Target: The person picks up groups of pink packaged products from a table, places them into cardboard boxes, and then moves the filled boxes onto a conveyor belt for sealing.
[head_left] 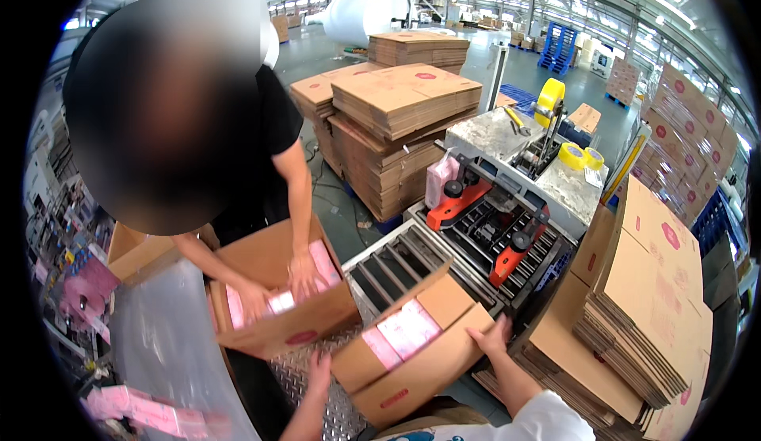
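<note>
In front of me stands a cardboard carton (444, 362) with raised flaps, pink-and-white packs (408, 330) showing inside. My right hand (491, 336) grips the flap at its right end, thumb on the outer face. Beside the carton's left end is my left hand (319, 373), fingers stretched upward and holding nothing; whether it touches the cardboard I cannot tell. A larger open carton (285, 334) stands to the left. Inside it, a co-worker's two hands (305, 274) press on pink packs.
A roller conveyor (388, 270) leads to a carton-taping machine (499, 227) with orange side guides and a yellow tape roll (549, 101). Flattened cartons (650, 282) are stacked at right, more (404, 100) behind. Pink packs (151, 413) lie at lower left by plastic sheeting (166, 338).
</note>
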`<control>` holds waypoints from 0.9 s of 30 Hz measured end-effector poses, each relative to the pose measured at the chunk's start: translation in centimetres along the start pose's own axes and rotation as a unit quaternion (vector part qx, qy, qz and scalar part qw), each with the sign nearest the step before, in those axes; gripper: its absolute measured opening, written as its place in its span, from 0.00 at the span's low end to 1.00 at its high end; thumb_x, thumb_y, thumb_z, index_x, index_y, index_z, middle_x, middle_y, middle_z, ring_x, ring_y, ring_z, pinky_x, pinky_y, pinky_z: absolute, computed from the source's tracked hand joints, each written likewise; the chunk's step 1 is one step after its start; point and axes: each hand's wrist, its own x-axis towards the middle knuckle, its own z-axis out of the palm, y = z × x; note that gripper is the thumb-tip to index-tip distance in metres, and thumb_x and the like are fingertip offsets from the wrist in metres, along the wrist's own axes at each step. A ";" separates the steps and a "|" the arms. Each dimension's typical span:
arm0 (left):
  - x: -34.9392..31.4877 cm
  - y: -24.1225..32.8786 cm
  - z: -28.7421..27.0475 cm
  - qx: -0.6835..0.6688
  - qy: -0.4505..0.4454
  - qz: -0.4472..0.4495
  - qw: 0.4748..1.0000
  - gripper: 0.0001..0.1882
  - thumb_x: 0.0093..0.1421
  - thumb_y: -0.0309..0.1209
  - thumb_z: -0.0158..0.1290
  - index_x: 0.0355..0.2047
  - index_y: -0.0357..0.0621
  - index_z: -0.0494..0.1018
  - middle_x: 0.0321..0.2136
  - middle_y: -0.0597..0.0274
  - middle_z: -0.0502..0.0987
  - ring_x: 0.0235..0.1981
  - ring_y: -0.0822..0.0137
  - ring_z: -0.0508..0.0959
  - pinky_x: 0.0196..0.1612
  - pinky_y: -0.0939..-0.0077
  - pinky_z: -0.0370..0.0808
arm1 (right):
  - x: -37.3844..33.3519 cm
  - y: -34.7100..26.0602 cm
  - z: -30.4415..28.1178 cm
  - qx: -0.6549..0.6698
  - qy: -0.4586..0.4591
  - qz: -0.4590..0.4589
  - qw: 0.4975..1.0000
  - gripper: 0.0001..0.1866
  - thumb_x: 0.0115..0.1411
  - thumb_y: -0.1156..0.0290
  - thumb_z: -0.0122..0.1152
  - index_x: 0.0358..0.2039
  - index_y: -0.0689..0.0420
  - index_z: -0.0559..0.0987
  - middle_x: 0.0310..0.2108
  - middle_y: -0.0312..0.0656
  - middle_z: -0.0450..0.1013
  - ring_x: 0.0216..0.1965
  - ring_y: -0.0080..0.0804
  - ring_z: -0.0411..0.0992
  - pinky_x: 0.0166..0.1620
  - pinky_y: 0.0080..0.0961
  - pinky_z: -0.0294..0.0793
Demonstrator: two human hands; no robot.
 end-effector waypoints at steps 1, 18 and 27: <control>-2.7 1.8 3.9 -0.013 -0.047 -0.048 0.998 0.36 0.59 0.41 0.47 0.62 0.38 0.46 0.57 0.49 0.60 0.57 0.57 0.61 0.59 0.65 0.58 | 1.6 5.7 1.1 0.007 0.084 0.153 0.985 0.60 0.30 0.52 0.76 0.60 0.54 0.49 0.59 0.55 0.48 0.61 0.53 0.49 0.56 0.44 0.61; 13.4 1.9 28.0 0.232 0.065 -0.001 0.971 0.48 0.60 0.36 0.48 0.61 0.34 0.21 0.60 0.33 0.45 0.59 0.46 0.57 0.60 0.62 0.57 | 21.8 -11.7 7.7 -0.213 -0.067 -0.482 0.847 0.35 0.59 0.43 0.43 0.60 0.53 0.61 0.63 0.46 0.52 0.65 0.42 0.46 0.64 0.49 0.41; 17.0 6.5 36.6 0.180 0.006 0.002 0.984 0.51 0.57 0.37 0.51 0.61 0.32 0.21 0.61 0.33 0.44 0.61 0.45 0.55 0.60 0.65 0.56 | 33.4 -10.0 4.7 -0.174 -0.084 -0.458 0.868 0.37 0.58 0.46 0.46 0.60 0.59 0.59 0.63 0.49 0.49 0.65 0.44 0.44 0.64 0.47 0.41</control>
